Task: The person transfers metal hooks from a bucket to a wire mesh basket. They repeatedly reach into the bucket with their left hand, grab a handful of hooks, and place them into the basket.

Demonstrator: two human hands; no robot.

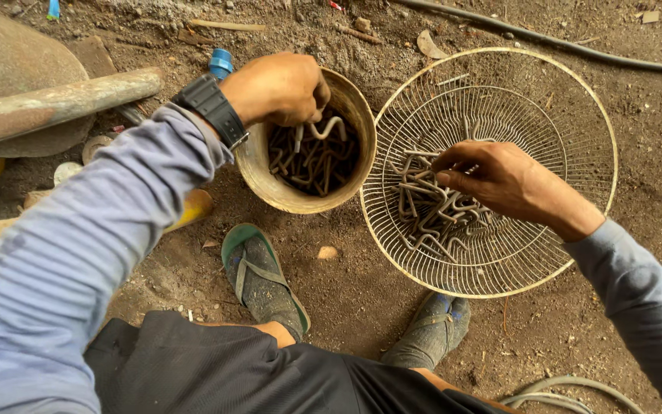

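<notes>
Your left hand [277, 88] pinches bent rods [323, 130] over the bucket [270, 188]; lift them clear before releasing. Your right hand [499, 180], fingers closed on rods, rests in the wire basket [499, 284].

pkgs: 0 | labels: 0 | signs: 0 | screens: 0 seen; wristwatch [212, 107] on left arm, face not visible
</notes>
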